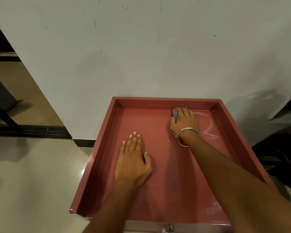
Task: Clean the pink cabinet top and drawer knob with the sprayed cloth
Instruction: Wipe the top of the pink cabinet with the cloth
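Wiping in hand: the top-cleaning step was judged under way, with the cloth [175,113] pressed to the recessed surface in the upper right of the cabinet top [160,125].
Right hand: the right hand [185,121] lay over the checked cloth, fingers spread and slightly bent on top of it, pressing it down; only the cloth's edges showed beside the fingers and at the wrist. A metal bangle [186,136] sat at that wrist.
Left hand: the left hand [133,158] rested flat on the pink surface left of centre, fingers straight and together, holding nothing; it was judged to be bracing.
Surface condition: whitish wet streaks [210,126] lay just right of the cloth, and a further smear [213,210] showed at lower right near the front rim. The area left of centre showed no streaks.
Drawer knob: a metal fitting [168,229] showed at the bottom edge of the frame below the front rim; whether it was the knob could not be told.
Next move, as judged: the cloth needed drawing across the remaining surface and into the corners under steady pressure, the left hand shifting clear of its path, before the knob was attended to.
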Tool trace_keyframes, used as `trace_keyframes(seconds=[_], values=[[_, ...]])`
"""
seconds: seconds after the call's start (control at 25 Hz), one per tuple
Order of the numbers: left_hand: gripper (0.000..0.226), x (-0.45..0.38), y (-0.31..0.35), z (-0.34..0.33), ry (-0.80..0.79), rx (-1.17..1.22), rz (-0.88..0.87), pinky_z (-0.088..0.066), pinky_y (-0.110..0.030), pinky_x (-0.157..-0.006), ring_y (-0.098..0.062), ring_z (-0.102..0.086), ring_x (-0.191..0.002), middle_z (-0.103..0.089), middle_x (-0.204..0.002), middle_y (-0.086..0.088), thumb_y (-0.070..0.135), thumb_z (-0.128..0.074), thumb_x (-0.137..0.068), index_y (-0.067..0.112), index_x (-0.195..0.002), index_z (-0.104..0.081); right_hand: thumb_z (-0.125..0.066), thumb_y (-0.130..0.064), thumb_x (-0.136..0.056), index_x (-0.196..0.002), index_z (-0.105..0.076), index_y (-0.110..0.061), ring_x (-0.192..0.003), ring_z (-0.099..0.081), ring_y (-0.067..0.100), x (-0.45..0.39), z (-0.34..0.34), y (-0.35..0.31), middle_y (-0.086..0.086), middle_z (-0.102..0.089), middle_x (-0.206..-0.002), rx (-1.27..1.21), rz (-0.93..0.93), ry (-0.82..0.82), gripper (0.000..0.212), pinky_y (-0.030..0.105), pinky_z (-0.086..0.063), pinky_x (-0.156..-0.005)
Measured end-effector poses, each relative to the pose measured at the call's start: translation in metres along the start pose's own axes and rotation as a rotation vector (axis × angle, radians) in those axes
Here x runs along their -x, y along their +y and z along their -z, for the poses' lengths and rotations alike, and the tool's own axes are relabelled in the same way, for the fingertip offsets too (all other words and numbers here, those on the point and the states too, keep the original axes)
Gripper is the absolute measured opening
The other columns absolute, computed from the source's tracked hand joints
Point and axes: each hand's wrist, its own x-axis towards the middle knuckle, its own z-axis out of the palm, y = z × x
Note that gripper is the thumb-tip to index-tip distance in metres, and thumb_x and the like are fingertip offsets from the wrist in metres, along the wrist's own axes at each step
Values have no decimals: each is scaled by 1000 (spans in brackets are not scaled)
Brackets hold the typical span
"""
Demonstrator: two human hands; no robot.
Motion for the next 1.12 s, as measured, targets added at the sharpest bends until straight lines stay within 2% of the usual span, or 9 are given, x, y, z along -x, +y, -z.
trace_keyframes(seconds=[0.16,0.36,0.52,0.72,0.96,1.12], values=[[68,0,-1,1,-7,-3,-8,0,-32,-123,-8,3,-149,-1,-163,2,41,-25,-94,16,-154,-5,-42,-35,-92,-145,-34,-22,-144,-22,23,5,1,-2,1,-33,-153,-13,144,-45,55,40,-18,-120],[69,0,-3,-1,-8,-7,-15,-1,-32,-123,-8,2,-149,-2,-163,2,42,-24,-93,16,-154,-5,-44,-32,-92,-143,-37,-18,-143,-25,26,-4,15,41,6,-35,-152,-21,49,-15,54,41,-19,-119],[70,0,-2,-2,0,-23,-6,-1,-32,-123,-9,0,-149,-3,-163,2,42,-23,-92,15,-154,-7,-44,-31,-91,-144,-37,-17,-144,-23,25,-3,13,33,6,-35,-152,3,7,4,55,40,-18,-120],[71,1,-2,-2,0,-34,-16,-1,-32,-123,-10,0,-149,-5,-163,1,43,-21,-91,15,-154,-8,-41,-34,-92,-145,-34,-21,-144,-23,23,11,8,18,2,-34,-153,-2,153,-40,55,39,-17,-120],[70,1,-1,-3,17,-37,-14,-1,-32,-123,-10,-2,-149,-7,-162,0,42,-22,-91,13,-154,-10,-40,-32,-93,-146,-33,-16,-144,-22,25,22,21,43,6,-32,-153,8,68,-20,55,39,-15,-121],[69,7,4,1,12,-37,-7,-1,-31,-123,-11,-3,-149,-8,-162,-1,41,-20,-91,12,-154,-11,-38,-34,-93,-146,-31,-18,-145,-20,22,53,16,24,3,-32,-153,23,137,-21,56,38,-15,-122]])
